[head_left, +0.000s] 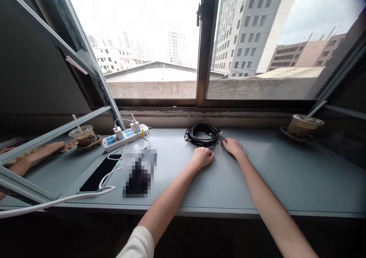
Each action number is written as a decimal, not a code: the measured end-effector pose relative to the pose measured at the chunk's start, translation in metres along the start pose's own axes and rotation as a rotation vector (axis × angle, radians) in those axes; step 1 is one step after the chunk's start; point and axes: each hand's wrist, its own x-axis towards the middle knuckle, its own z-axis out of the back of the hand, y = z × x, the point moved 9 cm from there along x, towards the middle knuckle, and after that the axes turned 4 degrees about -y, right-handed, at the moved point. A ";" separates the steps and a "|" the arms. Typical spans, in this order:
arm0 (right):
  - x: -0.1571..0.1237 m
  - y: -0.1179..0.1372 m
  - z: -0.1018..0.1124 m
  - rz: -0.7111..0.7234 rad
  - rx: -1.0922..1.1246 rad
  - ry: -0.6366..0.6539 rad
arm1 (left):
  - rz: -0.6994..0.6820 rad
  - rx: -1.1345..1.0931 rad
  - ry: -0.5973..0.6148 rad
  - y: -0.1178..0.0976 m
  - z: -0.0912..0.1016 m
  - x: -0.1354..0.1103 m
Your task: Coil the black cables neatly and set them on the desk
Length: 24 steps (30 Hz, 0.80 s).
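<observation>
A coiled black cable (203,134) with connector ends at its left side lies on the grey tabletop (265,166) near the window wall. Just in front of the coil, my left hand (202,157) rests on the table with its fingers curled into a loose fist. My right hand (233,146) lies to the right of the cable, its fingers bent down toward the surface. Neither hand appears to touch the cable, and I see nothing held in either one.
To the left are a white power strip (125,137) with plugged-in chargers, a phone (100,173) with a white cable across it, and a pixelated patch. Drink cups (85,136) stand at both sides. Metal shelf bars (94,67) cross the left. Another person's hand (51,150) is far left.
</observation>
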 end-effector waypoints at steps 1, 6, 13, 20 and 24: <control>0.000 0.001 0.001 0.006 0.001 -0.006 | 0.011 0.002 -0.009 0.001 0.000 0.001; -0.002 0.009 0.004 0.032 0.018 -0.034 | 0.059 0.015 -0.053 0.003 0.005 0.003; -0.014 0.025 0.006 0.112 0.064 -0.119 | 0.130 0.026 -0.140 0.006 0.014 0.004; -0.016 0.024 0.004 0.129 0.091 -0.152 | 0.239 0.050 -0.239 0.010 0.026 -0.008; -0.019 0.024 0.002 0.144 0.109 -0.165 | 0.282 0.054 -0.269 0.013 0.032 -0.016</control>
